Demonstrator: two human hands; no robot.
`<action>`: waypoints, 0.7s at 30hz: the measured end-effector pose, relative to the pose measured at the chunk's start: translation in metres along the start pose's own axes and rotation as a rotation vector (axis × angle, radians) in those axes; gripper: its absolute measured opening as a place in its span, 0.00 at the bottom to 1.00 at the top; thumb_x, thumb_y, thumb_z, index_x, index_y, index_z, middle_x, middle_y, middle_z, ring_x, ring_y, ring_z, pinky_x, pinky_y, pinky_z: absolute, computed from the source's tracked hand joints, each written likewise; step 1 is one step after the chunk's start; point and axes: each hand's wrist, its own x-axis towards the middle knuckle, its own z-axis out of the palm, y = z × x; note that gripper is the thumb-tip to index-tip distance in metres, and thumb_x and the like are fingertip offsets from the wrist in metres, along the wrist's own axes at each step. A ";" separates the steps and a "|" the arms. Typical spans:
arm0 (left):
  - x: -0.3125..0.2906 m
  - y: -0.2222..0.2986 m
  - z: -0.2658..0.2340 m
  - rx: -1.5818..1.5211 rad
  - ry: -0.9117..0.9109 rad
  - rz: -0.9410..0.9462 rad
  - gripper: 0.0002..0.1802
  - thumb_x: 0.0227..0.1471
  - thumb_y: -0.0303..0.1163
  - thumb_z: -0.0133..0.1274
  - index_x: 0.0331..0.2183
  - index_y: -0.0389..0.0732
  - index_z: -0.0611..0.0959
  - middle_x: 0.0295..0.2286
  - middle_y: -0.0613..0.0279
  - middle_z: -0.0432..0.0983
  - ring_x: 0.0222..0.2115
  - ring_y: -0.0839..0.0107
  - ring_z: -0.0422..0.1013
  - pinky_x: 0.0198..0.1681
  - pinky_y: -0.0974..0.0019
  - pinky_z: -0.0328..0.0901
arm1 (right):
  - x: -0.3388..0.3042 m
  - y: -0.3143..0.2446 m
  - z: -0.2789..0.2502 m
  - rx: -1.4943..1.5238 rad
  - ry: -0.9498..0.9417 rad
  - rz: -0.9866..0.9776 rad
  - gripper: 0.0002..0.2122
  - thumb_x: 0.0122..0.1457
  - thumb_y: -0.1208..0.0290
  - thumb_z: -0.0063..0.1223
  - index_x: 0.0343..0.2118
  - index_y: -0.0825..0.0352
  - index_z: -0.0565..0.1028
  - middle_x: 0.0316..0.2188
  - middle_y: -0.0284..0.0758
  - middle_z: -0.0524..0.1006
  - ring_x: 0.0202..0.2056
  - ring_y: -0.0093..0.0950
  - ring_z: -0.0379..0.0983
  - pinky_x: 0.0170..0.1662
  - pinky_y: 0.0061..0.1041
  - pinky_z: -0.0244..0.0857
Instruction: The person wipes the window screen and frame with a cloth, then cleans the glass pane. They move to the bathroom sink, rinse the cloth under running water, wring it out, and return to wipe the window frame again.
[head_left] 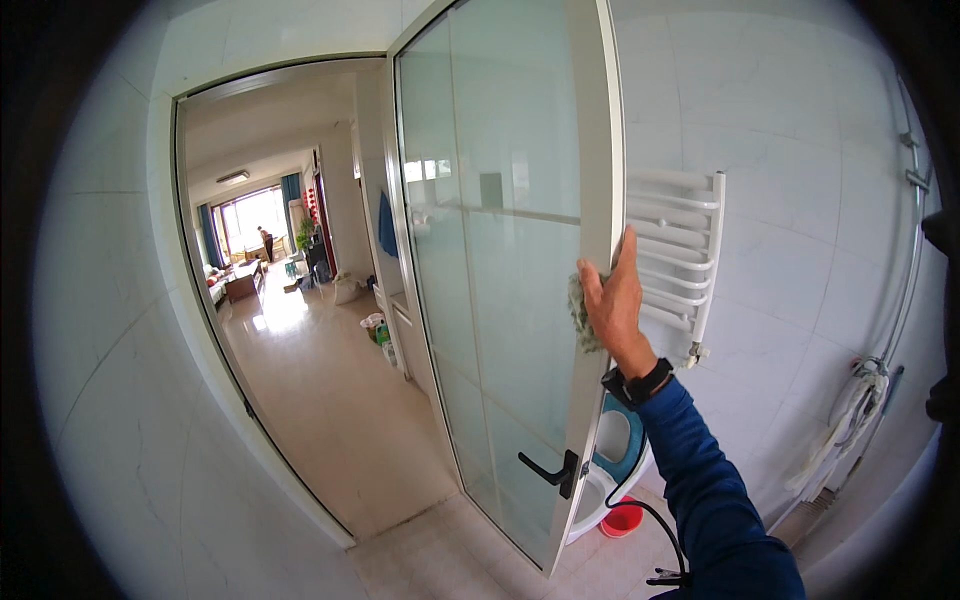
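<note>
My right hand [614,305] is raised against the edge of a white-framed glass door [603,130]. Under its palm and fingers is a grey-green fuzzy cloth [582,315], pressed to the door frame. The fingers point upward along the frame, and some of them are hidden behind its edge. A dark blue sleeve and a black wristband cover my right forearm and wrist. Lower on the same frame sits a black lever handle [556,470]. The door stands ajar, swung inward. My left hand is out of view.
Behind the door are a white towel radiator [708,250], a toilet with a blue seat [628,440] and a red bucket [622,518]. A shower hose [868,385] hangs at the right wall. Through the doorway, a person [267,243] is far off in a bright room.
</note>
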 end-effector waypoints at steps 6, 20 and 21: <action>0.018 -0.009 0.002 0.003 -0.027 0.022 0.18 0.60 0.45 0.52 0.46 0.47 0.86 0.44 0.47 0.82 0.46 0.47 0.77 0.52 0.47 0.70 | 0.070 -0.006 0.008 -0.069 0.063 -0.014 0.38 0.62 0.67 0.61 0.67 0.81 0.53 0.61 0.63 0.65 0.60 0.56 0.67 0.61 0.41 0.64; 0.019 0.007 -0.037 -0.007 -0.069 -0.016 0.15 0.58 0.39 0.58 0.42 0.39 0.86 0.43 0.47 0.82 0.46 0.48 0.77 0.50 0.53 0.71 | -0.112 0.049 -0.022 -0.229 -0.212 0.020 0.31 0.68 0.65 0.54 0.68 0.72 0.57 0.57 0.57 0.73 0.51 0.47 0.75 0.54 0.35 0.69; 0.024 0.003 -0.039 0.008 -0.059 0.007 0.16 0.58 0.39 0.58 0.42 0.39 0.86 0.43 0.47 0.82 0.46 0.48 0.77 0.50 0.53 0.71 | -0.130 0.055 -0.033 -0.204 -0.280 0.036 0.30 0.68 0.65 0.53 0.68 0.71 0.57 0.56 0.56 0.74 0.52 0.44 0.75 0.55 0.34 0.68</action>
